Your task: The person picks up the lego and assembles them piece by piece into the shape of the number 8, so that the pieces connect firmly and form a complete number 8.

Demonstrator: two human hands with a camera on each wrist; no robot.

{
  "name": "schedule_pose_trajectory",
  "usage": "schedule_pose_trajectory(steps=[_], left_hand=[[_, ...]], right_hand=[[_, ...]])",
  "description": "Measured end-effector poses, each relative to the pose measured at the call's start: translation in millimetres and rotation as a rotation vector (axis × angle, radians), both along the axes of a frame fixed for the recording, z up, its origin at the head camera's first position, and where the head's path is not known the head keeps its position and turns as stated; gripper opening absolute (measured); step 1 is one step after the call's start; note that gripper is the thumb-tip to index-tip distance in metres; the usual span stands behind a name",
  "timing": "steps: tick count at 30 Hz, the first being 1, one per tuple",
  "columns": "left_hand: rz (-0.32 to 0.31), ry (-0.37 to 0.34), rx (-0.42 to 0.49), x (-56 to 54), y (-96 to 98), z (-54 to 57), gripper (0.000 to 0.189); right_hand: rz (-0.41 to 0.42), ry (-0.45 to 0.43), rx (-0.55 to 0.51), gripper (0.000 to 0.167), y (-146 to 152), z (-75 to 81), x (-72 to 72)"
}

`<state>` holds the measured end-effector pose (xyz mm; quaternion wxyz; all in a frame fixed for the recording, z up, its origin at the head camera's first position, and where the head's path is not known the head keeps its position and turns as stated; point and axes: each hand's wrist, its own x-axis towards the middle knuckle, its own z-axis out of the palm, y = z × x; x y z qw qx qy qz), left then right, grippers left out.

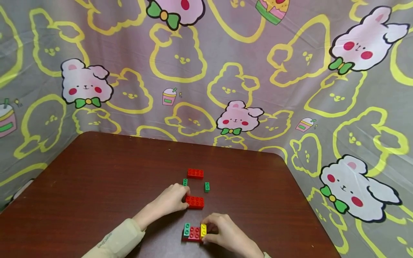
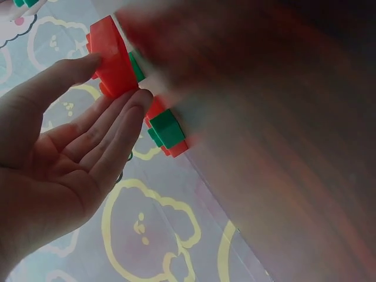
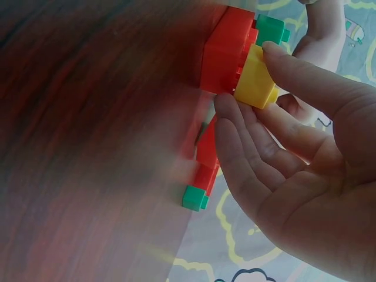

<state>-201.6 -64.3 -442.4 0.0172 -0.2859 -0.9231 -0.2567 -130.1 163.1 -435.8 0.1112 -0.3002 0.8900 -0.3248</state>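
Observation:
Near the table's front edge, a red brick (image 1: pixel 194 233) carries a green brick (image 1: pixel 187 230) on its left end and a yellow brick (image 1: pixel 203 230) on its right end. My right hand (image 1: pixel 227 231) pinches the yellow brick between thumb and fingers; whether it is fully seated on the red studs I cannot tell. Farther back, my left hand (image 1: pixel 172 199) grips the left end of another red brick (image 1: pixel 196 202), thumb on the near side and fingers on the far side. The right wrist view shows the yellow brick (image 3: pixel 254 79) above the red brick (image 3: pixel 226 53).
Beyond the left hand, a third red brick (image 1: pixel 195 173) lies on the brown table (image 1: pixel 96 179). Two small green bricks stand nearer: one (image 1: pixel 185 182) just behind the left hand, another (image 1: pixel 207 187) to the right. Patterned cloth (image 1: pixel 193 71) surrounds the table's back and sides.

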Motion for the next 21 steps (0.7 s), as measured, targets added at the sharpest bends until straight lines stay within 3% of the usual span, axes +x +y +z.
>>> schedule_pose_trajectory(steps=[5, 12, 21], left_hand=[[-0.006, 0.011, 0.015, -0.4, 0.3, 1.9, 0.021], [-0.008, -0.012, 0.040, 2.1, -0.8, 4.2, 0.021], [-0.020, 0.029, 0.041, 9.2, -3.5, 9.7, 0.021]], right_hand=[[0.008, 0.019, -0.010, 0.027, 0.0, 0.0, 0.5], [-0.014, -0.034, 0.012, 0.028, 1.2, -0.1, -1.5], [-0.006, -0.031, 0.006, 0.028, 1.8, -0.4, -2.1]])
